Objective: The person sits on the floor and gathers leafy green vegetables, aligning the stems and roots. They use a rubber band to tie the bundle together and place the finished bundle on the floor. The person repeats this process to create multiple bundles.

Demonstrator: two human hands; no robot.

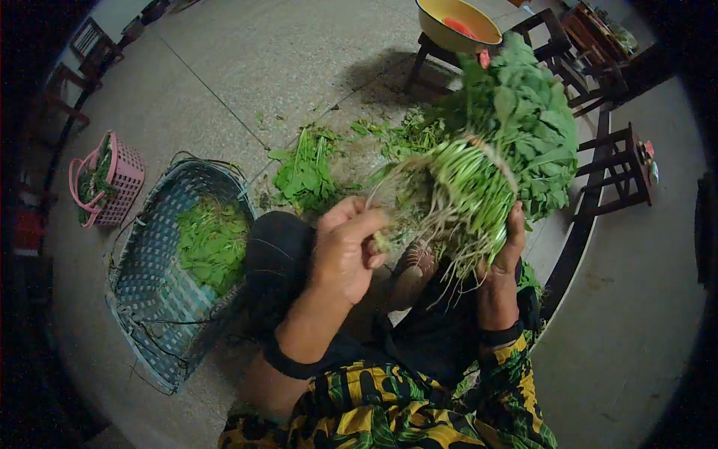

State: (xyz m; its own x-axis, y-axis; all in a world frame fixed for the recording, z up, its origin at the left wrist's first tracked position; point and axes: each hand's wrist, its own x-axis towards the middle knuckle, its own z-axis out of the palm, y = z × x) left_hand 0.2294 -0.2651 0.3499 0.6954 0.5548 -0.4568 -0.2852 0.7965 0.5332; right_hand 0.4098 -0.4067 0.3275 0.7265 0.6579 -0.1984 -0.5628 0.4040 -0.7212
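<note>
A large bunch of leafy greens (477, 185) is held up in front of me, its broad leaves pointing away and its pale stems and thin roots towards me. My right hand (509, 241) grips it from the right, low on the stems. A pale fibrous strand (496, 157) crosses over the stems and runs left to my left hand (348, 247), where the fingers are closed on its end. Something small and yellow-green, blurred, shows at those fingertips. Beneath the bunch, loose greens (307, 171) and leaf scraps lie on the floor.
A woven basket (151, 280) with greens (213, 241) inside stands at my left. Past it is a pink plastic basket (126, 179). An enamel basin (449, 33) rests on a stool (418, 67) ahead. Another wooden stool (614, 168) is at right, near a dark floor strip.
</note>
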